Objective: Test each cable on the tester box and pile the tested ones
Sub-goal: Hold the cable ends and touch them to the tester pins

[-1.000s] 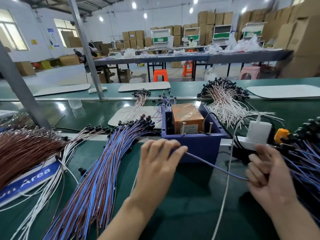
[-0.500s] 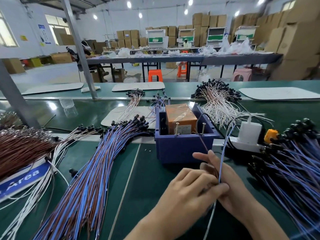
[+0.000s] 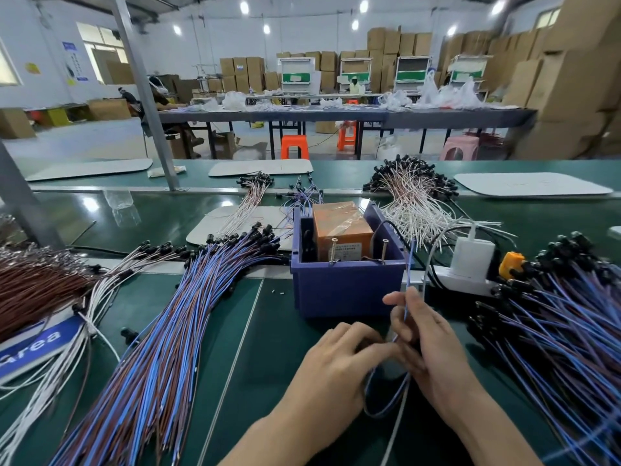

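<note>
Cable (image 3: 408,280) pinched in both hands, just before tester box (image 3: 346,290).
Gripped upright by right hand (image 3: 433,348); looped end curled in left hand (image 3: 339,368); bundled pile (image 3: 161,348) lying left.

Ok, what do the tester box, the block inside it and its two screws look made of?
Tester box: likely moulded plastic, matte blue, thick even walls. Block: orange, wrapped in glossy clear tape, creased with glare; core unclear. Screws: metal, silvery threaded shanks.
</note>
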The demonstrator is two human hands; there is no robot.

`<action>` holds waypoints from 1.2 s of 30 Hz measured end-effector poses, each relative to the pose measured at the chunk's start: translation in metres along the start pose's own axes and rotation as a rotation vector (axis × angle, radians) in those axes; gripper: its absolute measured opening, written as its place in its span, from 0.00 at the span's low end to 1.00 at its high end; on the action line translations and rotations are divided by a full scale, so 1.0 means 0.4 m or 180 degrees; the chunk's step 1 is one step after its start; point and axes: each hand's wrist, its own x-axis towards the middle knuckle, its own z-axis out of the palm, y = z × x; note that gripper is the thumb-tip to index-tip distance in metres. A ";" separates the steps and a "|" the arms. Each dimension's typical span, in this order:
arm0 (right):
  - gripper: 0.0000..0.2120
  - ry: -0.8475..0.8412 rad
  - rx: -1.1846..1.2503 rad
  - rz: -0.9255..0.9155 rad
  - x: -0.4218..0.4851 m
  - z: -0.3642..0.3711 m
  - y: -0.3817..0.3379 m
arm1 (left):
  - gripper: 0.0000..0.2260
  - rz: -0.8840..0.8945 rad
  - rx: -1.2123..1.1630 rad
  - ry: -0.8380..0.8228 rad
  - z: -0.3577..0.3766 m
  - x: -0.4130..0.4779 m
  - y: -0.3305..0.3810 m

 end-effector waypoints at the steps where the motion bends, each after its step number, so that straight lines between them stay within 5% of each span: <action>1: 0.20 -0.0004 -0.0027 -0.0020 -0.001 0.002 0.000 | 0.18 -0.0192 -0.0220 0.0168 -0.004 -0.001 -0.002; 5: 0.18 -0.0071 -0.0659 -0.0246 -0.009 0.017 0.005 | 0.15 -0.0943 -0.0993 0.0807 -0.012 0.000 -0.013; 15: 0.11 -0.0460 -0.2085 -0.0876 -0.039 0.063 0.031 | 0.06 -0.1600 -0.1433 0.1121 0.001 0.011 -0.030; 36: 0.15 0.0579 -0.2112 -0.1366 -0.022 0.027 0.051 | 0.04 -0.2090 -0.1671 0.1884 -0.006 0.014 -0.039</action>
